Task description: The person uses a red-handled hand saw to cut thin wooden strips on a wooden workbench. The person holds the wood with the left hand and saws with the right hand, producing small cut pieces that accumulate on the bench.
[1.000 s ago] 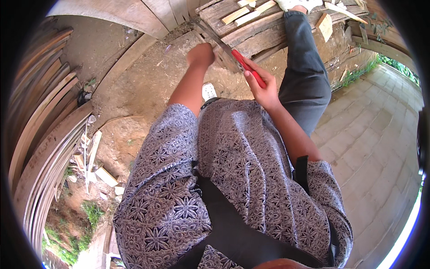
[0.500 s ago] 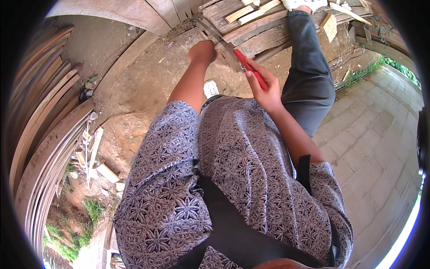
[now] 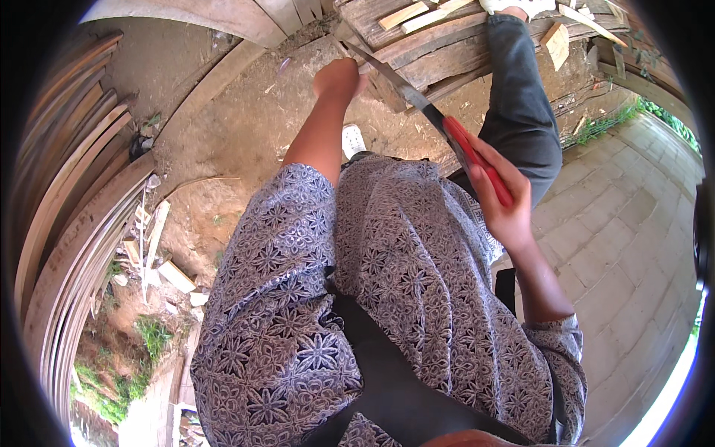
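Note:
My right hand (image 3: 512,212) is wrapped round the red handle of a hand saw (image 3: 406,91). Its long metal blade slants up and left, tapering toward the tip, and passes just right of my left hand (image 3: 339,79). That left hand is a closed fist near the edge of a weathered wooden bench (image 3: 439,63); whatever it grips is hidden by the fingers. A pale piece of wood (image 3: 386,95) shows below the blade, between the fist and the bench. My right foot, in a white shoe (image 3: 518,6), rests up on the bench.
Offcuts and thin strips (image 3: 404,16) lie on the bench, with a wedge-shaped block (image 3: 555,45) to the right. Long planks (image 3: 71,186) are stacked at the left. Wood scraps (image 3: 177,277) litter the dirt ground, and a paved surface (image 3: 618,223) stretches to the right.
My right hand has drawn the saw back, down and to the right, so more of the blade shows right of my left fist. The left hand has hardly moved.

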The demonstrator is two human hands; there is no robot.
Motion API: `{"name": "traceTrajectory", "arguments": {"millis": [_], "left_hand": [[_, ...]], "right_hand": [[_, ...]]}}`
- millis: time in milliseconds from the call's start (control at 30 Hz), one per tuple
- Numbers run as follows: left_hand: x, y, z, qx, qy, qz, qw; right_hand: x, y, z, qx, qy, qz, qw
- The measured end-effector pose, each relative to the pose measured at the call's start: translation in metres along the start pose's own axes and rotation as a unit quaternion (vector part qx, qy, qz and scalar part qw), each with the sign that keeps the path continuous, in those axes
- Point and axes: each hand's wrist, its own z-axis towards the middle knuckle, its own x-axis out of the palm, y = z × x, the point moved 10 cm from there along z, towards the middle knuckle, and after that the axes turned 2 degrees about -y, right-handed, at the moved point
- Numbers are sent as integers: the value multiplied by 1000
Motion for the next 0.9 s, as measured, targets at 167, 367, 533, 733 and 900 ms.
{"name": "traceTrajectory", "arguments": {"millis": [167,367,533,733,900], "left_hand": [[7,1,18,15,-3,7,1000],[1,-5,5,7,6,12,1000],[0,-2,8,-1,-4,14,1000],[-1,-7,-2,5,-18,20,1000],[6,-5,9,15,-36,32,999]], "right_hand": [[80,-27,91,-51,-55,67,995],[72,-36,85,-40,-51,62,996],[50,-27,36,-7,-14,25,1000],[9,-5,-13,13,-6,13,1000],[70,-28,83,-47,-40,54,997]]}}
